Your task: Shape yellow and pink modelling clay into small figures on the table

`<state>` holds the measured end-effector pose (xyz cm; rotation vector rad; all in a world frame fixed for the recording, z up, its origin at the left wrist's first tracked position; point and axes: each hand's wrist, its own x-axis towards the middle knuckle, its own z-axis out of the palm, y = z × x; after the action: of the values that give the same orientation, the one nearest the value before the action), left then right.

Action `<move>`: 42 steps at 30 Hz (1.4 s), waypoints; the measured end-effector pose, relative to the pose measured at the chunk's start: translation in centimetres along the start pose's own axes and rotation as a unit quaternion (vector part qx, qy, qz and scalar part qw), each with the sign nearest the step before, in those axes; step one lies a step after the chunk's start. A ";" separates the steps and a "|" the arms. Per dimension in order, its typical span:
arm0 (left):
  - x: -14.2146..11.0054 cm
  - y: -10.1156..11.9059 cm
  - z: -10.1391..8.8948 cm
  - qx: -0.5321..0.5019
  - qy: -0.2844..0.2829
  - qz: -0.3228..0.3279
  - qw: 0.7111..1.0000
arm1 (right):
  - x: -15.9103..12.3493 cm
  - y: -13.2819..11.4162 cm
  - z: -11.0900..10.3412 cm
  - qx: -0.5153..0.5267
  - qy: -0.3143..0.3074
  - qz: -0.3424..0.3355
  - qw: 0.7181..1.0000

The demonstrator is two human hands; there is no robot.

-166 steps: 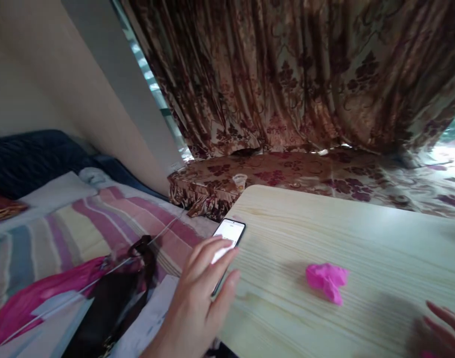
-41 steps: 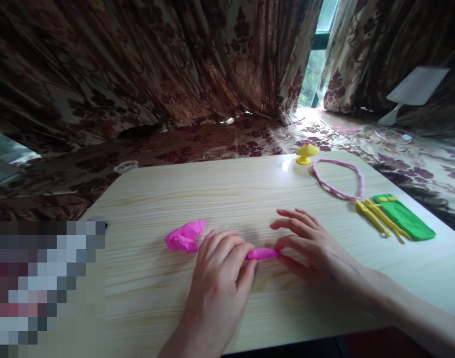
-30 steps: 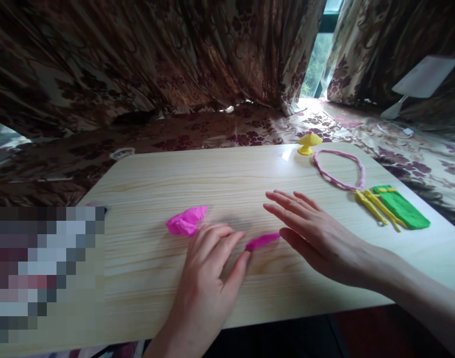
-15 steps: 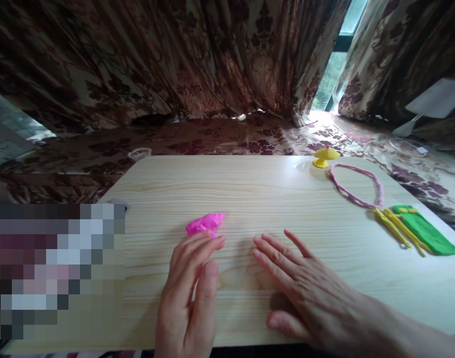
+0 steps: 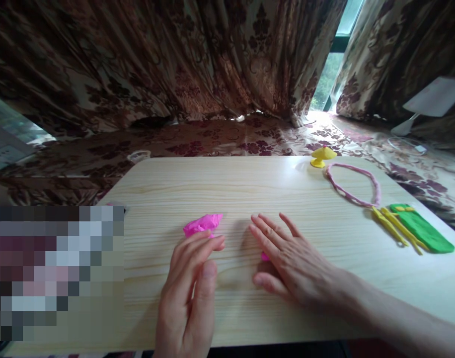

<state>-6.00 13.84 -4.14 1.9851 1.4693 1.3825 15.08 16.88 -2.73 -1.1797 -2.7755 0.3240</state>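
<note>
Pink piece (image 5: 265, 256): under right hand (image 5: 287, 261), bit showing between index finger and thumb, rest hidden
Right hand: fingers straight, slightly apart
Left hand (image 5: 188, 293): fingers loosely curved, thumb apart; blocks near edge of pink lump (image 5: 202, 223)
Table (image 5: 227, 191), right side: 2 yellow strips (image 5: 402, 229), green slab (image 5: 426, 231), pink loop (image 5: 377, 191), yellow stand (image 5: 323, 154)

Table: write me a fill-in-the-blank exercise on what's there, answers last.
Just past the left hand lies a lump coloured ____.
The right hand, palm ____, partly hides another piece.
The loop lies between the yellow ornament and the ____ slab.
In this picture, the tools lie on the slab's ____ side.

Missing: pink; down; green; left.
</note>
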 end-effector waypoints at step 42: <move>0.1 1.9 -0.4 0.061 -0.046 0.037 0.996 | -3.1 -1.3 0.8 -0.074 0.051 -0.060 0.994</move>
<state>-5.23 12.99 -2.59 2.1675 1.4849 1.2400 16.13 13.64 -3.25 -1.0212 -2.8054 0.0471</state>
